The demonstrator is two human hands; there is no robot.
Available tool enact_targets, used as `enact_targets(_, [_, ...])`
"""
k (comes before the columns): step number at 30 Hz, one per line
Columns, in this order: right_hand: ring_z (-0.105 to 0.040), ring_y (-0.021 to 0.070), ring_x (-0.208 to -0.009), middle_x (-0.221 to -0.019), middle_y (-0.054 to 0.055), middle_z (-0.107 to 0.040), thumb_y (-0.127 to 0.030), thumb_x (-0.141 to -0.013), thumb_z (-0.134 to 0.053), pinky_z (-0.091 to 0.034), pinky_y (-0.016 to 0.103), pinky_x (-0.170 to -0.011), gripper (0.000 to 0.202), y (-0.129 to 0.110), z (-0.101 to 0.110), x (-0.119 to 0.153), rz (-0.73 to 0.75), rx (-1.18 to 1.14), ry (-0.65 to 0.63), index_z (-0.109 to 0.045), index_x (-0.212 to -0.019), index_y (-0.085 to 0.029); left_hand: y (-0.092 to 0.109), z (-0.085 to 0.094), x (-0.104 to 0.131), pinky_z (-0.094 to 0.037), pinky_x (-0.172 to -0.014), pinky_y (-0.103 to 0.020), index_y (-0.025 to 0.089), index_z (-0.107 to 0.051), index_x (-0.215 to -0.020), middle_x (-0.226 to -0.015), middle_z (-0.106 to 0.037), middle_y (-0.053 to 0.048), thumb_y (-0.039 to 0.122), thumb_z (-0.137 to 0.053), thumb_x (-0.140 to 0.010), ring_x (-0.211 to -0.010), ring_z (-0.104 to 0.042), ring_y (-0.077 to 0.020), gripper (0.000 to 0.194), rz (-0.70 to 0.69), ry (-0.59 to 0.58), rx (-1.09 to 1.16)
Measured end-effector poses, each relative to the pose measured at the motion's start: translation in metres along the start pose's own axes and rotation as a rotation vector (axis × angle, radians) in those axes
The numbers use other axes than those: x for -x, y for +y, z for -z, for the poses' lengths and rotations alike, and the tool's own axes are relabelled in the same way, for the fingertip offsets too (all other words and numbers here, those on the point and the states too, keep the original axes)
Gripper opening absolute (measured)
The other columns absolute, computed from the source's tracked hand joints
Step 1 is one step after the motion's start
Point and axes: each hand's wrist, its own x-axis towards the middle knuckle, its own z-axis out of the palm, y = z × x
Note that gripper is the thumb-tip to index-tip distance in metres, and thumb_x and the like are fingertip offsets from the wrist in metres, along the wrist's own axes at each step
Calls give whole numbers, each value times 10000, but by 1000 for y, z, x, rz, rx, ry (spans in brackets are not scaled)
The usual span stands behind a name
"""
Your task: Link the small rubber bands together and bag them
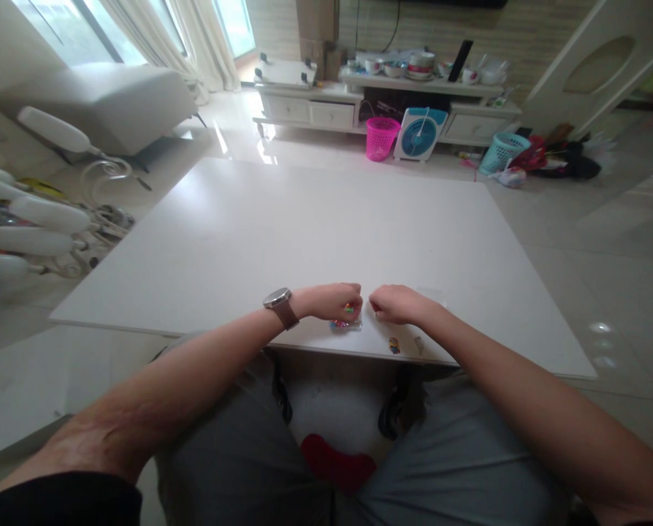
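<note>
White and smooth-topped, a large rectangular bench [304,219] is carrying a few small things near its front edge, where the person's two hands are facing each other, close but apart. The left hand [344,301], with a round silver watch on a brown strap [278,298] circling its wrist, is closing its fingers on a small green, yellow and red piece [349,308]. Beneath it, a clear plastic packet of multicoloured bits [347,324] is lying on the bench. The right hand [393,303] is bending its fingers inward; whether it is gripping anything, I cannot tell. Nearer the edge, a small yellow-and-blue figure [394,345] is lying, and just to its right a small pale grey piece [419,344], too blurred to make out, is resting. Beyond the bench, a bright pink perforated basket [380,139] is standing just beside a white-and-blue box fan [420,134]
</note>
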Motion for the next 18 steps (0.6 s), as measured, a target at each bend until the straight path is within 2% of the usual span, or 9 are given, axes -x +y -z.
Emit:
enact_targets(7, [-673,251,-820,-911,148,-729,-191,-773,-565,-425,291,-654,201,2,0,0,65,57,37,-734,-875,-151,2,-4,0,-363,-587,-238,193,-708,-789,-781,-664,-13,185,-608,-744,-662,-548,-128,110,48,-20,-69])
enact_targets(11, [-624,188,-763,-873,75,-714,-214,-784,-571,-369,252,-618,137,7,5,5,144,-108,161,-688,-849,-183,-4,6,4,-375,-602,-231,195,-710,-783,-744,-676,-6,151,-580,-730,-656,-557,-125,147,61,27,-71])
enact_targets(14, [-577,149,-719,-855,38,-690,-236,-799,-581,-340,233,-605,94,2,4,8,218,-243,249,-644,-847,-186,-11,14,9,-386,-630,-236,194,-700,-780,-757,-680,-7,161,-569,-748,-675,-564,-127,138,88,94,-97])
enact_targets(18, [-557,149,-699,-852,34,-675,-258,-828,-575,-311,242,-596,97,-15,-2,6,244,-269,266,-628,-869,-187,-19,19,13,-383,-630,-240,193,-691,-802,-770,-680,-15,160,-552,-765,-690,-566,-132,148,133,132,-139])
